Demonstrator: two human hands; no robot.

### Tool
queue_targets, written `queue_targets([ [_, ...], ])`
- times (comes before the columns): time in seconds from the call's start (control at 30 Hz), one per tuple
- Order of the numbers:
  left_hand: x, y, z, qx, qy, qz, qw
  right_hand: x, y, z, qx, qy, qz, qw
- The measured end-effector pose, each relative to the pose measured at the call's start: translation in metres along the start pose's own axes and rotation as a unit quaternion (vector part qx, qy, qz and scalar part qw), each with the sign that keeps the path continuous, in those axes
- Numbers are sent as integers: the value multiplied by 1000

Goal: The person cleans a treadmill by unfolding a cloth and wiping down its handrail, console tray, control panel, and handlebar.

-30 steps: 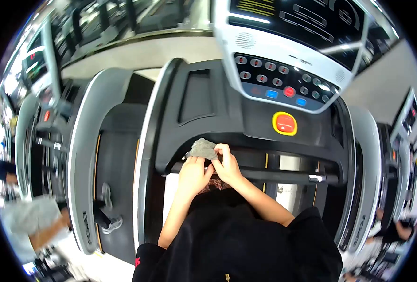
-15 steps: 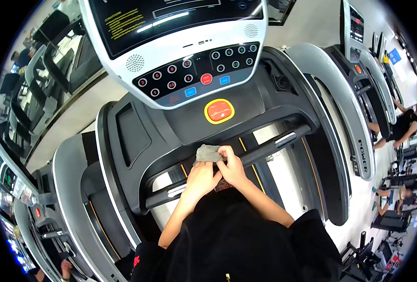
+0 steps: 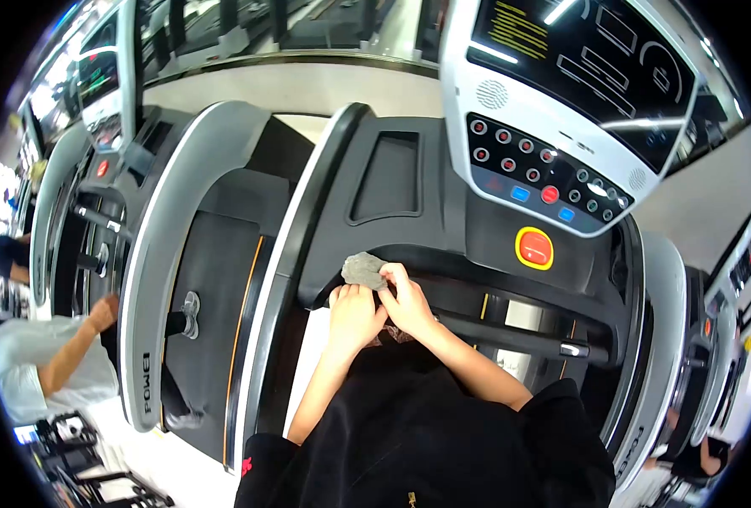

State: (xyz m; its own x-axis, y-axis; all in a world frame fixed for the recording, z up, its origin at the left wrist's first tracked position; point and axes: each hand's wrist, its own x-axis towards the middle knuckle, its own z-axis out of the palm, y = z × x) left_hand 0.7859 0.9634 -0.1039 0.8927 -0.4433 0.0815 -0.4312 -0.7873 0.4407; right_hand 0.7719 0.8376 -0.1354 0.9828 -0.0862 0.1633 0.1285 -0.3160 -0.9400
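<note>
A crumpled grey cloth (image 3: 363,271) is bunched between my two hands, in front of the treadmill's black front panel. My left hand (image 3: 355,315) is closed on its lower edge, fingers curled under the folds. At its right edge my right hand (image 3: 407,301) pinches the cloth, thumb and fingers together. Both hands are close together near the left end of the treadmill handlebar (image 3: 511,335). Above and to the right is the console (image 3: 528,182) with round buttons, and beneath it the red stop button (image 3: 534,248) in a yellow ring.
A recessed tray (image 3: 386,178) lies in the panel's left side. Another treadmill (image 3: 214,254) stands to the left, with a person in a light shirt (image 3: 54,368) beside it. More treadmills (image 3: 671,339) line the right, and a mirror or window runs behind.
The view has turned left, so the console and stop button now appear farther right. The neighbouring treadmill and a person in a light shirt have come into sight. Both hands still hold the cloth.
</note>
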Motion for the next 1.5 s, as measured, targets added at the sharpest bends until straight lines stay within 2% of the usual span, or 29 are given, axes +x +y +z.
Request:
queue_targets([
  [0.07, 1, -4, -5, -34, 8, -39, 999, 7, -7, 2, 4, -31, 6, 999],
  [0.2, 6, 2, -2, -24, -11, -29, 999, 6, -10, -5, 0, -19, 45, 999],
  [0.27, 12, 7, 6, -45, -11, 4, 999, -2, -4, -15, 33, 21, 63, 997],
  [0.33, 20, 21, 9, -53, -29, 46, 997, -12, 2, -32, 8, 50, 75, 996],
  [0.4, 32, 38, 9, -53, -69, 89, 992, -23, 0, -56, -7, 31, 139, 990],
  [0.47, 40, 60, 13, -81, -144, 112, 980, -39, 6, -75, -15, 67, 149, 986],
  [0.57, 46, 86, 28, -85, -166, 174, 967, -61, 18, -92, -1, 181, 112, 977],
  [0.67, 48, 101, 37, -89, -190, 215, 954, -76, 12, -100, -22, 247, 133, 959],
  [0.73, 47, 105, 39, -75, -197, 225, 951, -80, 11, -98, -32, 260, 150, 953],
  [0.8, 46, 99, 37, -80, -189, 227, 952, -78, 13, -91, -36, 264, 125, 956],
  [0.83, 45, 93, 35, -84, -178, 224, 954, -76, 11, -87, -35, 241, 152, 958],
  [0.97, 35, 55, 25, -21, -160, 166, 973, -57, 12, -61, -69, 150, 102, 981],
  [1.0, 32, 43, 22, 2, -133, 162, 978, -51, 7, -55, -78, 107, 119, 984],
  [1.07, 20, 25, 16, -16, -83, 126, 988, -39, 4, -39, -84, 53, 112, 989],
  [1.2, 5, 4, -1, 10, -48, 27, 998, -10, -4, -17, -42, -57, 84, 994],
  [1.27, 0, 1, -9, 13, -34, -5, 999, -2, -7, -7, -28, -69, 47, 996],
  [1.33, -1, 1, -15, 12, -28, -14, 999, 0, -11, -5, -24, -92, 70, 993],
  [1.4, 0, 5, -15, 6, -40, -23, 999, -1, -12, -7, -3, -63, 57, 996],
  [1.5, 5, 18, 5, -18, -39, 15, 999, -12, -9, -29, 12, -18, 83, 996],
])
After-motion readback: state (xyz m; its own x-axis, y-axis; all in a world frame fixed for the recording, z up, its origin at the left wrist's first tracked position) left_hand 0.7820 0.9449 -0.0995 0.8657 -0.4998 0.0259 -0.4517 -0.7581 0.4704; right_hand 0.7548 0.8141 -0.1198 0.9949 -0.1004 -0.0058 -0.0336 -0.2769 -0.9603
